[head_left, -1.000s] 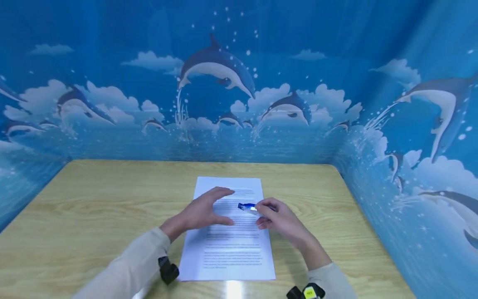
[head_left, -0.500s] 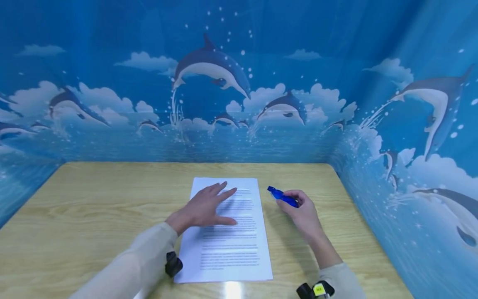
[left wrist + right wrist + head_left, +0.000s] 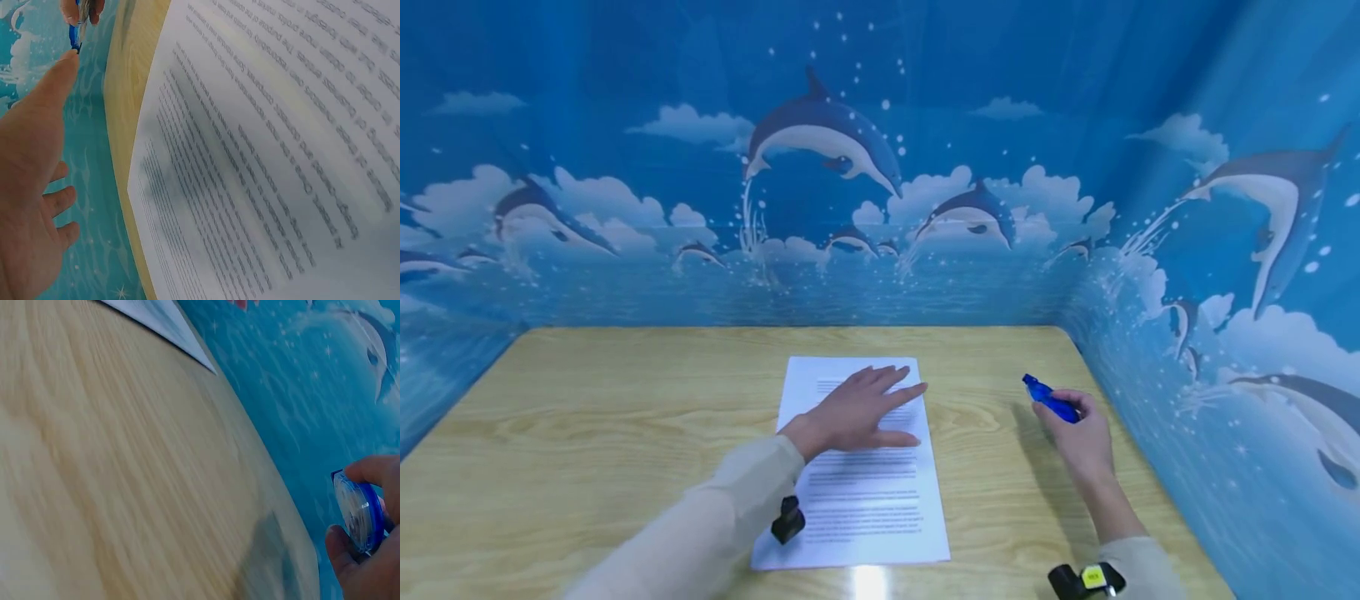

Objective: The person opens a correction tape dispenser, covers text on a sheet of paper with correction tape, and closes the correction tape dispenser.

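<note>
My right hand (image 3: 1088, 440) pinches a blue correction tape (image 3: 1047, 400) between thumb and fingers, above the right side of the table. In the right wrist view the correction tape (image 3: 354, 509) shows a clear case with a blue edge. My left hand (image 3: 859, 411) hovers over the upper part of a printed sheet of paper (image 3: 868, 546), fingers spread and holding nothing. Its shadow falls across the text on the paper (image 3: 300, 162) in the left wrist view.
The wooden table (image 3: 625, 400) has a rounded far edge. A blue curtain (image 3: 880, 283) printed with dolphins stands behind it and along both sides. Black wrist cameras sit on both sleeves.
My right hand has carried the correction tape from over the paper out to the right. My left hand has shifted right across the paper and its fingers have spread.
</note>
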`<state>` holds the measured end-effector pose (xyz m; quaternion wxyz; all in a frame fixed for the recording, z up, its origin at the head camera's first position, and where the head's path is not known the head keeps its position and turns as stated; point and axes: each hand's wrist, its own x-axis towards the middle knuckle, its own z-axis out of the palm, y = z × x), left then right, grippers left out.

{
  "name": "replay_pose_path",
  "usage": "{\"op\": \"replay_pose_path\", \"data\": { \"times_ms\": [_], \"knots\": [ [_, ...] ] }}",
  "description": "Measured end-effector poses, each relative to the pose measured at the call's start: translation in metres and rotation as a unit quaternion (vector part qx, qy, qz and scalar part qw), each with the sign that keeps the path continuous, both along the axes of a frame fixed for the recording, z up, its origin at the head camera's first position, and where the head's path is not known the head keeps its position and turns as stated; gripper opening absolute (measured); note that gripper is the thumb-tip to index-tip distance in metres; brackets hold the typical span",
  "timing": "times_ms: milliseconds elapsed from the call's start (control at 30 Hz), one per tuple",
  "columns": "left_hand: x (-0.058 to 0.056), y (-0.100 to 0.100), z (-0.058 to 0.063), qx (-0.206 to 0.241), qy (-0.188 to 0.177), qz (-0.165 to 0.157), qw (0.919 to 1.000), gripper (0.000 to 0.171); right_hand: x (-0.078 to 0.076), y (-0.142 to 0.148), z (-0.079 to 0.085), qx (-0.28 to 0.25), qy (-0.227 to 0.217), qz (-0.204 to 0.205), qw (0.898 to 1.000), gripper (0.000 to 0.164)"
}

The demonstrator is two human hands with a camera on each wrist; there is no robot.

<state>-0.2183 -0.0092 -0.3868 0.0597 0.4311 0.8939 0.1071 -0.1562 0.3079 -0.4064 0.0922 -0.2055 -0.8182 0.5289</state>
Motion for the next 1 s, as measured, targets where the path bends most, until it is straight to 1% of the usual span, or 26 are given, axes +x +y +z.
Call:
{"op": "replay_pose_path", "data": {
  "times_ms": [133,267,400,500,667,833,900,1000],
  "knots": [
    [0.001,0.014,-0.004,-0.021,0.024,-0.024,0.9992,0.074,0.009,0.025,-0.005,0.019,-0.01,-0.036,0.999,0.052],
    [0.006,0.026,-0.004,-0.031,0.033,-0.036,0.9983,0.073,0.015,0.045,-0.011,0.034,-0.015,-0.065,0.997,0.053],
    [0.01,0.04,-0.003,-0.033,0.048,-0.05,0.997,0.073,0.018,0.056,-0.017,0.035,-0.014,-0.085,0.996,0.053],
    [0.014,0.052,-0.003,-0.041,0.058,-0.066,0.9953,0.073,0.023,0.062,-0.021,0.041,-0.023,-0.095,0.994,0.055],
    [0.021,0.07,-0.006,-0.063,0.076,-0.083,0.9917,0.074,0.028,0.07,-0.026,0.074,-0.046,-0.093,0.992,0.059],
    [0.028,0.08,-0.009,-0.084,0.077,-0.09,0.9894,0.075,0.029,0.074,-0.03,0.106,-0.068,-0.078,0.989,0.06],
    [0.029,0.081,-0.01,-0.09,0.078,-0.091,0.9887,0.075,0.029,0.074,-0.031,0.12,-0.075,-0.065,0.988,0.059],
    [0.028,0.081,-0.01,-0.096,0.071,-0.092,0.9886,0.075,0.028,0.073,-0.031,0.16,-0.081,-0.038,0.983,0.055]
  ]
}}
